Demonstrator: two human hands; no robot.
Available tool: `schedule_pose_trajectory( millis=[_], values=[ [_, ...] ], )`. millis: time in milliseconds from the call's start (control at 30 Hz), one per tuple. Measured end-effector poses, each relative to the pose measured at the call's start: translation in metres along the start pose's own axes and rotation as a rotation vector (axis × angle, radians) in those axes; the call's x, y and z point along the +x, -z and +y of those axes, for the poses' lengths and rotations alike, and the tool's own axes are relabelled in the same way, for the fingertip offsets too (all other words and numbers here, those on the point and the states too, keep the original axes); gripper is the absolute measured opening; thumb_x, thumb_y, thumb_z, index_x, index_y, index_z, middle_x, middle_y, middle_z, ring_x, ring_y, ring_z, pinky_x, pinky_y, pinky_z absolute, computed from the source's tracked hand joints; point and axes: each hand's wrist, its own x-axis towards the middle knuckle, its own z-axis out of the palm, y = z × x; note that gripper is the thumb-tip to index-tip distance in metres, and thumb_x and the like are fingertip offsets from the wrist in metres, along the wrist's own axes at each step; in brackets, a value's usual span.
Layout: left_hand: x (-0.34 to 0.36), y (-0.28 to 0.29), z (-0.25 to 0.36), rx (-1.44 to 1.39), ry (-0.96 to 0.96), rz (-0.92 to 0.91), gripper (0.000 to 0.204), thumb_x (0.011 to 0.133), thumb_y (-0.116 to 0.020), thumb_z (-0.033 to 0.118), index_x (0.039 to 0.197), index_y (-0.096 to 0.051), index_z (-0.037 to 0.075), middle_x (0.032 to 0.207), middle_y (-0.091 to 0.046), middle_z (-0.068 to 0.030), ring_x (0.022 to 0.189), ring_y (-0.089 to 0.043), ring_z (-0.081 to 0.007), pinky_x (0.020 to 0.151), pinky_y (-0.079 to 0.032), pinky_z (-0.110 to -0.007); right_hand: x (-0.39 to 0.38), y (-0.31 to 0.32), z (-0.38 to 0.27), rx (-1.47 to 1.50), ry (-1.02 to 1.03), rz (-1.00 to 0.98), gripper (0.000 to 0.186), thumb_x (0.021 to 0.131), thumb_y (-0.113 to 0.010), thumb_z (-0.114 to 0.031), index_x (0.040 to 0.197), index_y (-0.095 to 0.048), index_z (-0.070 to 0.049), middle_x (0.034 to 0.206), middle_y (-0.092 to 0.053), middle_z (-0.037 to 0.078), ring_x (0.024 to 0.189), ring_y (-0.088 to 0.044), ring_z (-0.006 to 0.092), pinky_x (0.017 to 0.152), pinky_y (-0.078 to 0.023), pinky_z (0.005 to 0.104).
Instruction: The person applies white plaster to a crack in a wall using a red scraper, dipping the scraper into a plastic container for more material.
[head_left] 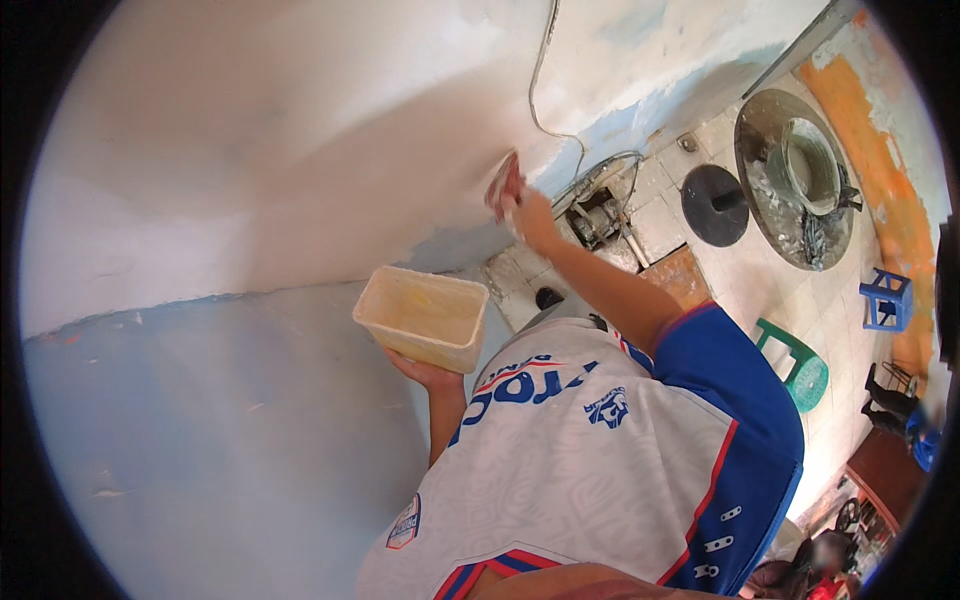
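My right hand (530, 220) grips a reddish-handled brush (505, 185), slightly blurred, at the pale wall (280, 170) just above a patchy blue band; I cannot tell whether its tip touches the surface. Lower and to the left, my left hand (425, 371) holds a rectangular, translucent plastic container (420, 315) from underneath, with pale yellowish residue inside. A thin cable (540, 60) runs down the wall close to the brush. A pale blue wall (200, 420) fills the lower left.
On the tiled floor (745, 290) are a machine (595, 220) with hoses, a black disc (713, 205), a large round basin (830, 240) holding a bucket (810, 165), a blue stool (885, 300) and a green stool (800, 375). Two other people (910, 420) (820, 565) are at the lower right.
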Motion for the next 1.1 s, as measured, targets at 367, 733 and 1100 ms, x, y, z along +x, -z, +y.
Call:
schedule_pose_trajectory(
  millis=[367, 733, 1100],
  values=[
    [-0.005, 0.034, -0.013, -0.087, -0.002, 0.092, 0.076, 0.099, -0.038, 0.068, 0.158, -0.036, 0.02, 0.16, -0.04, -0.0073, 0.143, -0.044, -0.0343, 0.117, -0.04, -0.053, 0.052, 0.001, 0.02, 0.31, -0.313, -0.01, 0.024, 0.09, -0.062, -0.019, 0.094, -0.07, 0.003, 0.087, -0.071, 0.027, 0.088, -0.069, 0.0463, 0.078, -0.053, 0.0512],
    [-0.013, 0.053, -0.017, -0.072, 0.011, 0.154, 0.076, 0.099, -0.039, 0.068, 0.159, -0.034, 0.02, 0.161, -0.039, -0.0066, 0.144, -0.043, -0.0334, 0.118, -0.039, -0.053, 0.022, 0.018, 0.047, 0.24, -0.427, 0.231, 0.032, 0.089, -0.067, -0.027, 0.099, -0.07, 0.003, 0.089, -0.071, 0.027, 0.086, -0.069, 0.0447, 0.075, -0.054, 0.0509],
    [-0.017, 0.036, -0.017, -0.05, -0.018, 0.074, 0.078, 0.099, -0.041, 0.069, 0.159, -0.033, 0.021, 0.161, -0.038, -0.0059, 0.144, -0.043, -0.0335, 0.118, -0.039, -0.052, -0.037, -0.007, 0.108, -0.132, -0.14, -0.062, 0.026, 0.089, -0.062, -0.025, 0.093, -0.072, -0.001, 0.082, -0.071, 0.025, 0.081, -0.071, 0.0428, 0.074, -0.054, 0.0507]
  ],
)
